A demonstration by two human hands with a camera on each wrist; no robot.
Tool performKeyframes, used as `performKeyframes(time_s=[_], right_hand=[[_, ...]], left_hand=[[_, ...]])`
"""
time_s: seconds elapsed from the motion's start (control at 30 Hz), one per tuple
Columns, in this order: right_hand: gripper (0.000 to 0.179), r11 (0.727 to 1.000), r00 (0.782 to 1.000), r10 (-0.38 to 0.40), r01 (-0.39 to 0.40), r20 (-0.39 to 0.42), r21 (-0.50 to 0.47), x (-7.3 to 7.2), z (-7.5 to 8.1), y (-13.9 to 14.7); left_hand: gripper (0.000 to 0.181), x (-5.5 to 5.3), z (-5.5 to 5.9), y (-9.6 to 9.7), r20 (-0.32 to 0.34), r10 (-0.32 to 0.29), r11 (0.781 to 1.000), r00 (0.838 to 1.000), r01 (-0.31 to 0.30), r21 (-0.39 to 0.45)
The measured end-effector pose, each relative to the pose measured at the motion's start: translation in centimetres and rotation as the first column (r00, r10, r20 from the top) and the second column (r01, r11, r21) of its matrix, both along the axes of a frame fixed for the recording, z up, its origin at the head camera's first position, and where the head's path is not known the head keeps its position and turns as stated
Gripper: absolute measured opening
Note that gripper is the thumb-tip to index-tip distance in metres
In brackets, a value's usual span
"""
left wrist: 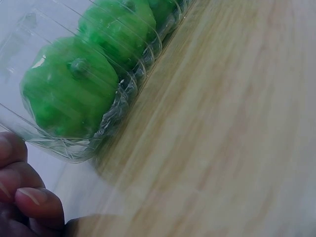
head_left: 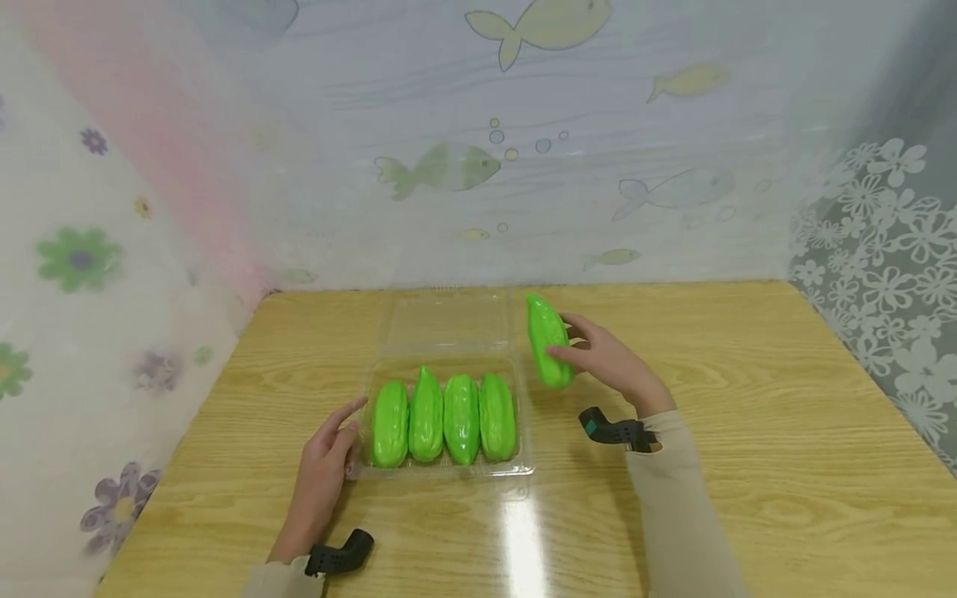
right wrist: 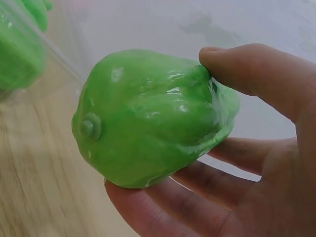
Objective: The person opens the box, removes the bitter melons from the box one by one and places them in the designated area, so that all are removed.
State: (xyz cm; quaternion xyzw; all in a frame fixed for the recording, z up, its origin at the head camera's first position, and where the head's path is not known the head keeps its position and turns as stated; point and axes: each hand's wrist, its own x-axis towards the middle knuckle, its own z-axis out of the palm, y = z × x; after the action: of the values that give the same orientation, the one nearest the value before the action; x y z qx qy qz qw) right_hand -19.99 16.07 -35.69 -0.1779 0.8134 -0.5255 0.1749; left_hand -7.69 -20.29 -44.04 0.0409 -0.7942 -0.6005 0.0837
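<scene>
A clear plastic clamshell box (head_left: 441, 471) lies on the table with its lid (head_left: 449, 322) laid back towards the wall. Several glossy green toy gourds (head_left: 461, 419) lie side by side in it; their stem ends show through the box wall in the left wrist view. To the right of the box, my right hand (head_left: 609, 357) holds another green toy gourd (right wrist: 148, 113) above the table, thumb on one side and fingers on the other. My left hand (head_left: 325, 453) is at the box's left side, index finger extended along it; whether it touches the wall is unclear.
The wood-grain table (head_left: 748, 432) runs back to a pale wall covering (head_left: 336, 191) printed with fish. Flowered coverings stand at the left and right. Black wrist mounts (head_left: 340, 555) sit at both cuffs, and a bright reflection lies in front of the box.
</scene>
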Motion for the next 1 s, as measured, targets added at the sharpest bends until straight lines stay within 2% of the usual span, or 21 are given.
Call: performKeyframes(time_s=[0.17, 0.43, 0.67, 1.0], right_hand=[[0.064, 1.000, 1.000, -0.002, 0.003, 0.020, -0.023, -0.5, -0.8, 0.6], [0.074, 0.999, 0.999, -0.038, 0.038, 0.036, -0.001, -2.1, -3.6, 1.9], [0.078, 0.998, 0.998, -0.057, 0.057, 0.037, 0.010, -2.5, -4.4, 2.2], [0.079, 0.994, 0.994, -0.096, 0.093, 0.045, 0.051, -3.0, -6.3, 1.9]], left_hand=[[0.035, 0.0, -0.1, 0.0, 0.003, -0.001, 1.000, 1.000, 0.001, -0.004], [0.034, 0.0, -0.2, 0.0, 0.007, 0.013, 1.000, 1.000, -0.014, 0.023], [0.034, 0.0, -0.2, -0.1, 0.013, 0.015, 1.000, 1.000, -0.015, 0.020], [0.032, 0.0, -0.2, -0.1, 0.017, 0.022, 1.000, 1.000, -0.022, 0.014]])
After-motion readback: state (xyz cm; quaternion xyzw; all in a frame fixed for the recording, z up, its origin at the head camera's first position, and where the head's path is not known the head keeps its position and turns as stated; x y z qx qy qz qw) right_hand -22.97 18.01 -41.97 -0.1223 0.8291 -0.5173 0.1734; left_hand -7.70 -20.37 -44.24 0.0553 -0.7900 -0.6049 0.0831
